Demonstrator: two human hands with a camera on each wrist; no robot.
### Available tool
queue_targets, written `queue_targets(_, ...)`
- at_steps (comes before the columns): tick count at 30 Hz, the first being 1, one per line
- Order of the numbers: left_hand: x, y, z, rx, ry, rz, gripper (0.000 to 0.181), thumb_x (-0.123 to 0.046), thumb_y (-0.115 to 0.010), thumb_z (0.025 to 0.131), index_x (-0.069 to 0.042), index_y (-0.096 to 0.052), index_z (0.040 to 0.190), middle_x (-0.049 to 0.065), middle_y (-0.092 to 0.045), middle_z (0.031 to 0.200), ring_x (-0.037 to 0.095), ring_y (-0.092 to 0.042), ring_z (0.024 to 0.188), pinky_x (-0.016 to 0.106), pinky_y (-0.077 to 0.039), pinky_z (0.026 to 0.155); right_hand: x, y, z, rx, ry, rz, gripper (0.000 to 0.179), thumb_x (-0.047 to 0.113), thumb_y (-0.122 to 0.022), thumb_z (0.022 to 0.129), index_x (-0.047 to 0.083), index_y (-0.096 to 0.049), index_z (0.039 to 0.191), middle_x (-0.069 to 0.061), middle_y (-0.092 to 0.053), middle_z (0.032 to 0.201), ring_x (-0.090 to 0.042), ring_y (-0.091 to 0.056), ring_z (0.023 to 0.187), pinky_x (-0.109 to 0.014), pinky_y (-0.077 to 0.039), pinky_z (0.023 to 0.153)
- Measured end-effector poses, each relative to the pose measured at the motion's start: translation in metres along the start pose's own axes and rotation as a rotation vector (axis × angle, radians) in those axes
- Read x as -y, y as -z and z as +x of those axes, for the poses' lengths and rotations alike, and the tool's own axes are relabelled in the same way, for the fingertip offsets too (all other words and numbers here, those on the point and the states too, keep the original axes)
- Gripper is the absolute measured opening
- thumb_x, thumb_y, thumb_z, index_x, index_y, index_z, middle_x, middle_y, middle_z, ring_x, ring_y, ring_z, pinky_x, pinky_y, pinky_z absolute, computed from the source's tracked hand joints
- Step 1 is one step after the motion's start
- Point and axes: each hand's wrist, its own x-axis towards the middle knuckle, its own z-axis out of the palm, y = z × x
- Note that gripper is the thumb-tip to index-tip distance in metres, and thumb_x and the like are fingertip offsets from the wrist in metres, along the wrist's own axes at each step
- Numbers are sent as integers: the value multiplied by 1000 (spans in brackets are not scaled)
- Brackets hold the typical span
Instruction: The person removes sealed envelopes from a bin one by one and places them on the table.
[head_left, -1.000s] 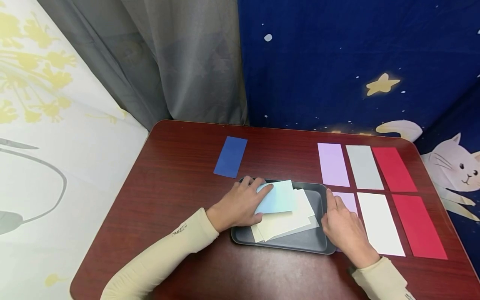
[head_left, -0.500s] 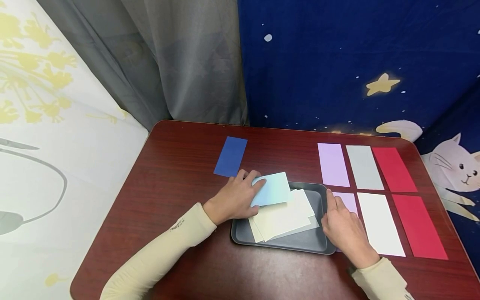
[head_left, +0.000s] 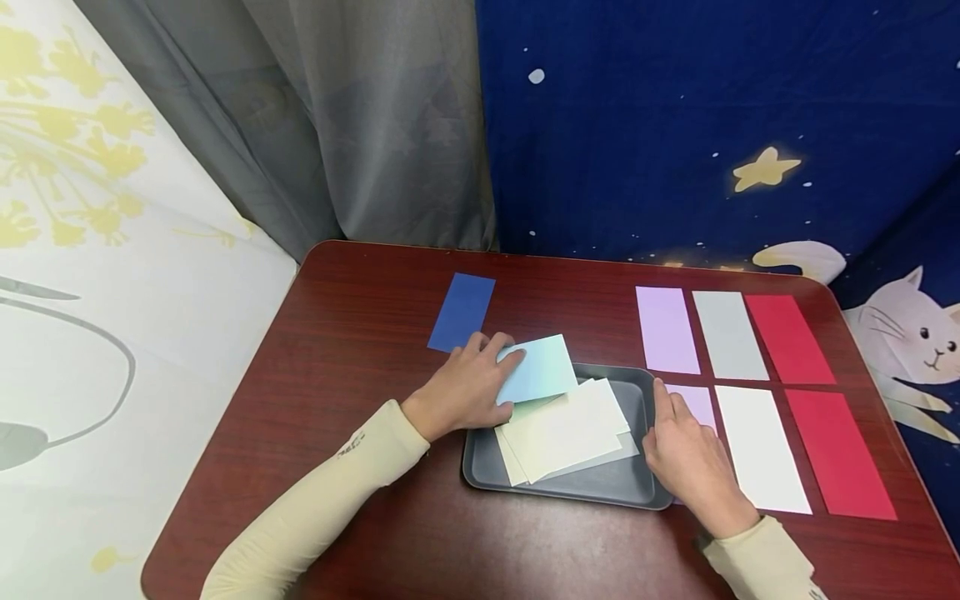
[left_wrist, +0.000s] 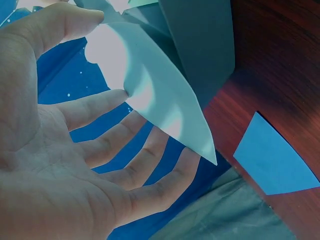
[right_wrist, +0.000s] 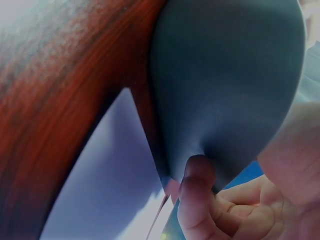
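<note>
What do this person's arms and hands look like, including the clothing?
The left sleeve and right sleeve are pale cream, ending at the wrists. Unreadable dark markings lie near the left cuff. The left hand and right hand wear no gloves.

Left grip [left_wrist: 75,155] holding a pale card [left_wrist: 155,75], seemingly by its edges, blue card [left_wrist: 272,160] on reddish table [left_wrist: 280,60]

We're in a curtained-off corner, home or studio we can't tell: grey drape [head_left: 397,125], navy star-and-cat curtain [head_left: 645,142], white flower-print cloth [head_left: 127,283], all bordering a wood-grain table [head_left: 352,350]!
</note>
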Motion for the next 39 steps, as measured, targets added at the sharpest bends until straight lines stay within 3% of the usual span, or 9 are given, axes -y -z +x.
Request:
queue_targets(6,2,-1,1,15,36,6,72,-39,-80,95,-8,-60,157,17,-53,155,40,-58,127,52,-60,86,0,-1,0,-5,4,-1,71,-8,-69,88,-23,-42,152,-30,-61,104,-17,-40,46,-33,-39,41)
queue_targets(28,17,-6,6,-36,93,-52,73,-42,-79,95,-6,-61,156,20,-56,152,40,-60,123,51,-62,83,-1,-2,-1,-15,8,8,70,-8,-69,88,-23,-43,152,-29,-60,103,-16,-39,46,-33,-39,41)
queue_targets(39,29,-8,9,-62,189,-62,74,-45,-79,95,-3,-63,154,22,-56,150,42,-62,120,52,-64,86,-1,-2,-1,-18,11,7,70,-8,-68,88,-23,-42,152,-29,-60,103,-17,-39,46,-34,-39,41)
